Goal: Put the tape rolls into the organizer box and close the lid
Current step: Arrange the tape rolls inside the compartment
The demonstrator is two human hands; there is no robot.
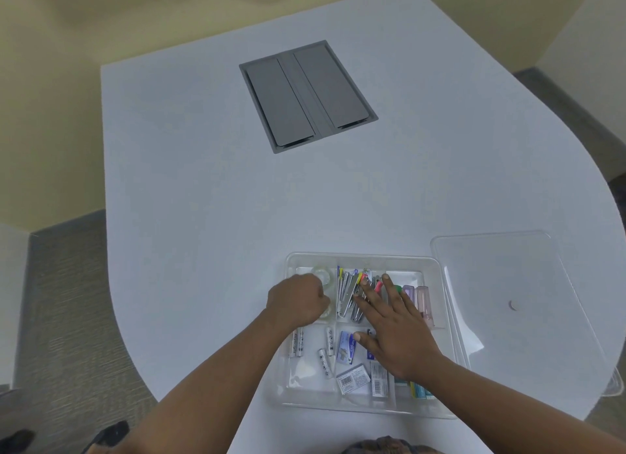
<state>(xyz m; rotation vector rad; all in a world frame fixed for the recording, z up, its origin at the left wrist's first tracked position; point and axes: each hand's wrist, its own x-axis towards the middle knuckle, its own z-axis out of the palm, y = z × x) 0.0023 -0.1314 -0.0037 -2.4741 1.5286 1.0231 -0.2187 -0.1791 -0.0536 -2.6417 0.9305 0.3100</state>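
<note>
The clear organizer box (440,277) sits on the white table near its front edge, lid off. In its far left compartment lies a clear tape roll (323,274); a second tape roll (326,313) shows partly under my left hand (298,301). That hand is curled into a fist over this compartment, and whether it grips the roll is hidden. My right hand (393,325) lies flat, fingers spread, across the middle compartments over staplers and small boxes. The clear lid (515,284) rests on the table just right of the box.
A grey flip-lid cable hatch (306,96) is set into the table's middle. The box also holds batteries (326,355), staple packets (352,380) and pastel staplers (423,301). The table's curved edge runs close on the left and right; carpet lies beyond.
</note>
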